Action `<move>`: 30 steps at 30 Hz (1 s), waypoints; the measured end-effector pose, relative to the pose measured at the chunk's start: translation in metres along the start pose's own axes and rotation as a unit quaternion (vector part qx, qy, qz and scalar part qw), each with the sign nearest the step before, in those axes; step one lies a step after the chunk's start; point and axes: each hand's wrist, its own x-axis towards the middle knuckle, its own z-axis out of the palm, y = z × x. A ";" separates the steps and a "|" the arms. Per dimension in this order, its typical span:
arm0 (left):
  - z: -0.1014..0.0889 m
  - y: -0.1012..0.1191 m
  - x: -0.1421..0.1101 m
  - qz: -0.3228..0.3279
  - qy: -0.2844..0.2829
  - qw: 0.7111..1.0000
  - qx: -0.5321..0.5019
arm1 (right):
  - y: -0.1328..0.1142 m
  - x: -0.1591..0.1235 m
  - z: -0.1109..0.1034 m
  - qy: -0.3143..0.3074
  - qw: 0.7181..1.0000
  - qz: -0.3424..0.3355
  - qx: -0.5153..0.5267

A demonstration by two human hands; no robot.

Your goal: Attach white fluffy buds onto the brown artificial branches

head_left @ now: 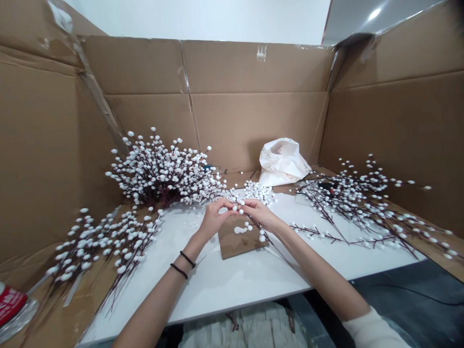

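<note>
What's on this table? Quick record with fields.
left hand: pinching a white-berried branch
right hand: holding the same branch
under hands: cardboard square on a white tabletop
beside hands: berried sprig cluster
rest: large berried bundle, spread berried branches, white plastic bag, cardboard walls

Two hands; three bunches of white-berried branches; two black hair ties; one white plastic bag.

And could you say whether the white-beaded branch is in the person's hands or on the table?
In the hands: the left hand and right hand both pinch the branch, whose stem slants past a cardboard square.
</note>
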 end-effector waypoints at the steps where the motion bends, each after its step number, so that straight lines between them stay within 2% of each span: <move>1: 0.000 0.001 0.000 0.004 0.002 1.000 0.000 | -0.001 0.000 0.000 0.000 1.000 -0.005 0.006; 6: -0.002 0.001 0.000 0.003 0.001 1.000 0.002 | -0.001 0.000 0.000 -0.003 1.000 -0.013 0.002; 15: 0.001 0.004 0.000 -0.017 0.009 0.999 -0.034 | -0.004 0.001 -0.001 0.029 1.000 0.006 0.000; 20: -0.009 -0.005 0.004 -0.030 0.087 0.996 0.017 | -0.021 0.001 -0.020 0.127 0.990 -0.033 0.049; 22: -0.010 -0.016 0.007 -0.047 0.069 0.993 0.083 | -0.024 0.003 -0.032 0.159 0.983 -0.047 0.072; 23: -0.008 -0.023 0.009 -0.056 0.041 0.990 0.126 | -0.023 0.005 -0.037 0.167 0.981 -0.052 0.084; 25: 0.000 -0.034 0.015 -0.067 -0.033 0.969 0.237 | -0.021 0.008 -0.045 0.178 0.977 -0.055 0.104; 27: 0.009 -0.042 0.022 -0.085 -0.093 0.923 0.363 | -0.018 0.011 -0.048 0.185 0.974 -0.050 0.121; 29: 0.019 -0.047 0.031 -0.110 -0.122 0.879 0.447 | -0.017 0.013 -0.048 0.187 0.972 -0.045 0.136; 30: 0.023 -0.049 0.035 -0.121 -0.127 0.866 0.468 | -0.016 0.014 -0.048 0.185 0.971 -0.044 0.142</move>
